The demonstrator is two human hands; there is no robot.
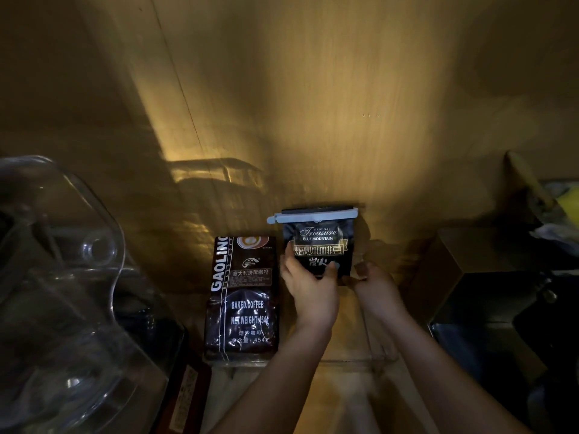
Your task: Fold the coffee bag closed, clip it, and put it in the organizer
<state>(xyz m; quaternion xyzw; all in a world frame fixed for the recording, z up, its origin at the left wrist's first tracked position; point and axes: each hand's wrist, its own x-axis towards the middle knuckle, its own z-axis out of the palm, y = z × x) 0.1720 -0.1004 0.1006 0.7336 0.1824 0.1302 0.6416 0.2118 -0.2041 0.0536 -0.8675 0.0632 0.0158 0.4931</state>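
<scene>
Left hand (308, 285) has its grip wrapped on the lower front of the coffee bag (318, 245), thumb on the left edge, fingers across the front. Right hand (374, 281) sits at the bag's lower right corner, fingers curled behind it; how firmly it pinches cannot be told. Bag is black, upright, its top folded over and held by a pale blue clip (313, 217). It stands inside a clear organizer (351, 360), right of a second dark coffee pack (241, 300). Wooden wall (313, 104) behind.

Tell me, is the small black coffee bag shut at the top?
Shut. The small black coffee bag has a long pale blue plastic clip clamped straight across its top edge.
</scene>
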